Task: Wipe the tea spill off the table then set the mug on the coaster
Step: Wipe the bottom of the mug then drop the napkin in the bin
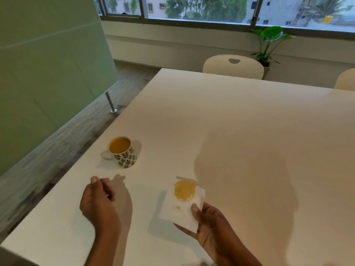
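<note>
A mug (123, 153) with a dark leaf pattern stands upright on the white table (230, 121), full of orange-brown tea, its handle pointing left. My right hand (209, 225) pinches a white paper napkin (182, 202) by its near corner, just above the table. The napkin bears a round orange-brown tea stain. My left hand (99, 202) hovers over the table in front of the mug, fingers loosely curled and holding nothing. No coaster is in view.
The table's left edge runs diagonally past the mug, with wood floor below. A green partition (48, 73) on a metal leg stands to the left. Two white chairs (233, 67) sit at the far edge, a potted plant (269, 45) behind.
</note>
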Available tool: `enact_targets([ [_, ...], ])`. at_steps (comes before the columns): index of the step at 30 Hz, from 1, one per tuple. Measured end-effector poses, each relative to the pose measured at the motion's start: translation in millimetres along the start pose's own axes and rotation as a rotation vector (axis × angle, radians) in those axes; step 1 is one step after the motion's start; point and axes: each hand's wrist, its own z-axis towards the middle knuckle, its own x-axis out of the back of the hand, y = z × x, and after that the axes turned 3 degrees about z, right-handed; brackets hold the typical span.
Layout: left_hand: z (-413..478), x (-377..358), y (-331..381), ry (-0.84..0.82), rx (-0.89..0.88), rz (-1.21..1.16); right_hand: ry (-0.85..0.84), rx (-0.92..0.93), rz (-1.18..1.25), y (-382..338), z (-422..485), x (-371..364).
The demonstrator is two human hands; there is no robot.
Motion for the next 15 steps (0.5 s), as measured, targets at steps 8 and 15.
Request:
enact_targets([
  [8, 66, 4, 6, -0.051, 0.005, -0.083, 0.008, -0.007, 0.019, 20, 38, -42],
  [15, 92, -21, 5, -0.188, 0.015, 0.028, 0.013, -0.038, -0.018, 27, 64, -64],
])
